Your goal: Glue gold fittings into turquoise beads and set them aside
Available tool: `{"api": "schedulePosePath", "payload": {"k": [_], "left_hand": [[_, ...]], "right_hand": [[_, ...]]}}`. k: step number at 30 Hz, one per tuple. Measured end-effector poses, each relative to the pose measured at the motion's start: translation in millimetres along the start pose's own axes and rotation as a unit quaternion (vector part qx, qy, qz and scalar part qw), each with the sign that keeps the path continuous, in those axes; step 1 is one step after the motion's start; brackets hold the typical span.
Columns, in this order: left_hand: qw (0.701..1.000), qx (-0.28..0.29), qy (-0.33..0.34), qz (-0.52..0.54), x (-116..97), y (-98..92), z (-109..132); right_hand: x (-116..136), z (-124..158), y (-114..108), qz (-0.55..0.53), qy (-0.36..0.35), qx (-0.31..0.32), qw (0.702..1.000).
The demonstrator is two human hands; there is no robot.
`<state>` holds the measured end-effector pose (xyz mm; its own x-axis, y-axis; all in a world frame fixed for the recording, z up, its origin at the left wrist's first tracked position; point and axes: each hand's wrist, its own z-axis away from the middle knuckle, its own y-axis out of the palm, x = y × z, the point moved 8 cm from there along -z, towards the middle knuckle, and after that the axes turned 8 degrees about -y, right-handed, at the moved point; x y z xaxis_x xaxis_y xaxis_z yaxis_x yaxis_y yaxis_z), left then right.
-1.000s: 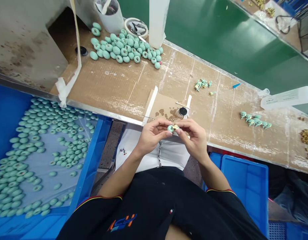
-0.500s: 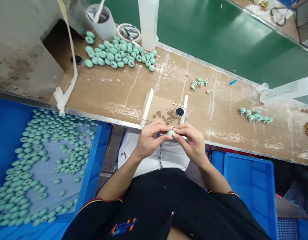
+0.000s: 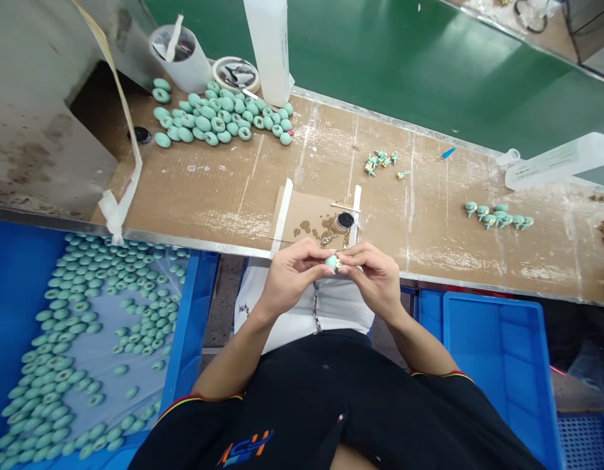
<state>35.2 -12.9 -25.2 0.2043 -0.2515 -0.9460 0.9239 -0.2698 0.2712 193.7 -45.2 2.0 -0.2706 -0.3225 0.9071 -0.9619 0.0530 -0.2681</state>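
At the front edge of a long workbench (image 3: 243, 215) topped with scuffed brown card, the left hand (image 3: 292, 274) and right hand (image 3: 375, 281) both grip a small teal piece (image 3: 332, 262) tightly between their fingertips, just above the bench's metal edging (image 3: 204, 243). A speck of gold shows on the piece. Directly beyond the hands lies a cardboard sheet (image 3: 302, 219) with brown smears, held by two white tape strips (image 3: 283, 215), and on it sits a small round pot with a black centre (image 3: 345, 220). Farther along the bench, a heap of teal ovals (image 3: 213, 117) lies near an upright white bottle (image 3: 270, 46), a white cup (image 3: 179, 55) and a tape roll (image 3: 236, 73). To the right are two clusters of small teal figures (image 3: 381, 163) and a white plastic bottle (image 3: 556, 162) lying on its side. A green panel (image 3: 404, 65) runs behind the bench. Below it on the left, a blue crate (image 3: 191, 320) holds many more teal ovals spread over clear plastic, and a second blue crate (image 3: 492, 365) sits to the right.
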Motion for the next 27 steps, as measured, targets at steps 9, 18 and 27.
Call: {"api": "schedulePosePath", "payload": {"k": [9,18,27], "left_hand": [[0.996,0.034,0.014,-0.077,-11.3,5.2,0.7],[0.999,0.023,-0.006,-0.045,1.0,1.6,-0.1],[0.997,0.007,-0.07,-0.013,11.3,-6.6,2.6]], "right_hand": [[0.9,-0.9,3.1,0.022,-0.029,0.067,0.997],[-0.7,1.7,4.0,0.035,-0.033,0.037,0.998],[10.6,1.8,14.7,0.071,-0.114,0.093,0.987]]}}
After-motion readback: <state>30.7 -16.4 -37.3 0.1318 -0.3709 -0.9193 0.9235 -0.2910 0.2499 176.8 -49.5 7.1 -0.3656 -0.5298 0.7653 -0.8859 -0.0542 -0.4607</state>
